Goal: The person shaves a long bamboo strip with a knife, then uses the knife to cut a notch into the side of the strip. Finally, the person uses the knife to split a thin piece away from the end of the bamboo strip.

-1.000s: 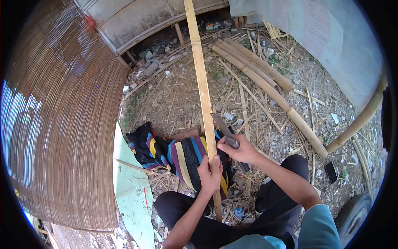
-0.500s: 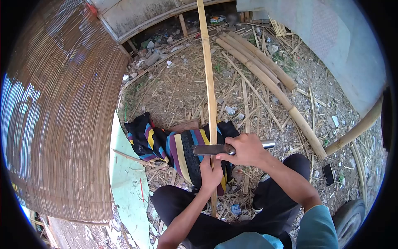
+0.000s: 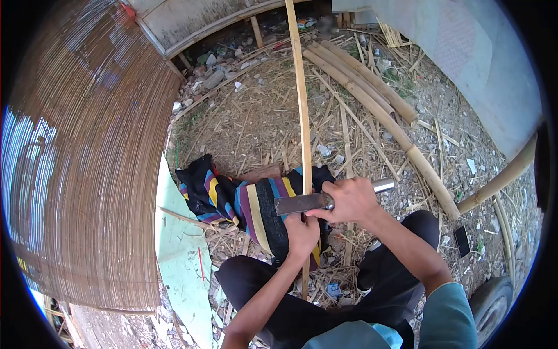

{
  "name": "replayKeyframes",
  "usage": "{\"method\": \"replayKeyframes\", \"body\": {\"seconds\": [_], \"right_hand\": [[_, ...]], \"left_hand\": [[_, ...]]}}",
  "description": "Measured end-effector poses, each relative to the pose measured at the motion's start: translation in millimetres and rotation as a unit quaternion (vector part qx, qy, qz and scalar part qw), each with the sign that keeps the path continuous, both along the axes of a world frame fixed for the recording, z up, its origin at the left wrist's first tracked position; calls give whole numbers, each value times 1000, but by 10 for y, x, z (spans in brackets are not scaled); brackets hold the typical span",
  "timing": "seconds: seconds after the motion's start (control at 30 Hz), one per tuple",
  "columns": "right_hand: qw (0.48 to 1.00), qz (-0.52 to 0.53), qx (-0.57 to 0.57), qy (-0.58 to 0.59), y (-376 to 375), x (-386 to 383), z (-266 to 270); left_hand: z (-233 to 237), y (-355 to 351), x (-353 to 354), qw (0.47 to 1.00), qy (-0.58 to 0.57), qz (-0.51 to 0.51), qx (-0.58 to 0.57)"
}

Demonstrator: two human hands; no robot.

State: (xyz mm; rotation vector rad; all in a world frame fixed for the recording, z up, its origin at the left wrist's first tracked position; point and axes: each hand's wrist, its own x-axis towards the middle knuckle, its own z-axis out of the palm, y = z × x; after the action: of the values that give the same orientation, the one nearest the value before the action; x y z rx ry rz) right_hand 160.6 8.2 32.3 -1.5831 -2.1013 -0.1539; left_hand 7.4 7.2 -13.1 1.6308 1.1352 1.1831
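Observation:
A long bamboo strip runs from the top of the view down between my knees. My left hand is closed around it just below a broad-bladed knife. The knife's dark blade lies across the strip, its tip to the left. My right hand is wrapped round the knife's handle close to the blade; a shiny metal tube end sticks out to the right. Beneath the strip lies a striped cloth, bunched on the ground and partly over my legs' near side.
Several thick bamboo poles lie at the upper right. A slatted bamboo screen fills the left, beside a pale green sheet. A phone and a tyre are at right. Splinters and rubble litter the ground.
Both hands and the knife have shifted slightly right, and the blade has tilted, its tip a little lower. The bamboo strip's top has moved right. My left fingers sit more under the blade.

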Motion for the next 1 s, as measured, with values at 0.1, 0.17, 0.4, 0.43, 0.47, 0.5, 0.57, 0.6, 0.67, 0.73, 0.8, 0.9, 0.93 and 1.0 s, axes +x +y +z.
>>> {"method": "replayKeyframes", "body": {"seconds": [0.1,0.17,0.4,0.43,0.47,0.5,0.57,0.6,0.67,0.73,0.8,0.9,0.93,1.0], "right_hand": [[999,-4,50,-20,33,28,73],[993,-98,53,32,141,132,107],[972,-222,79,-25,325,912,699],[971,-221,81,-33,231,905,703],[977,-203,58,-42,148,886,700],[981,-185,37,-50,87,856,691],[988,-145,26,-44,-21,753,624],[994,-108,7,-33,-85,691,577],[996,-65,-14,-52,-180,521,513],[997,-22,-37,-69,-261,325,457],[996,32,-35,-75,-296,146,435],[994,44,-66,-82,-298,-3,529],[994,41,-53,-91,-289,-32,559],[992,40,-46,-114,-283,-71,634]], "left_hand": [[17,15,94,999,-21,16,46],[127,-41,98,997,36,-4,-68],[98,-323,155,994,-37,-53,-83],[135,-305,127,993,-29,-52,-97],[119,-289,93,993,-38,-47,-103],[81,-272,72,992,-46,-42,-106],[-57,-220,73,987,-79,-41,-132],[-99,-214,68,980,-104,-42,-164],[-23,-165,41,963,-112,-72,-232],[24,-163,14,941,-117,-101,-300],[47,-157,-9,990,-27,-110,-84],[24,-105,57,984,-124,-120,37],[44,-106,77,984,-125,-121,41],[110,-151,93,982,-171,-81,30]]}}
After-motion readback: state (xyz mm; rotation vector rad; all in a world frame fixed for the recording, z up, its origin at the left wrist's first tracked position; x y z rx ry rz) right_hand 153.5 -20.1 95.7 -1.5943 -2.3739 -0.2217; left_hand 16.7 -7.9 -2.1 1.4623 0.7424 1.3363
